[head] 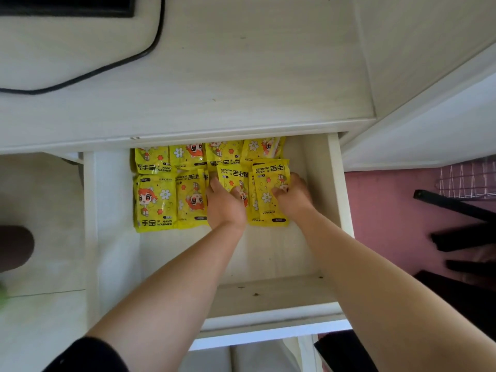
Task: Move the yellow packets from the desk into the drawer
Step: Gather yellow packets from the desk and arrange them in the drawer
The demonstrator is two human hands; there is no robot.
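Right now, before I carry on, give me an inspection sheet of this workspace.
Surface: pale wood desk top; no packets seen on it.
Job's things: yellow hand warmer packets lie in two rows at the back of the open drawer, the back row partly under the desk edge.
Clutter: cream pad with black edging on the desk.
Grips: left hand rests on one packet, hold unclear; right hand curls its fingers on the rightmost front packet.
Cables: nothing seen.
Surroundings: pink floor, black legs, wire rack at right.

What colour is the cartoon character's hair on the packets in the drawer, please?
Orange-red, clearest in the head view on the front-left packet.
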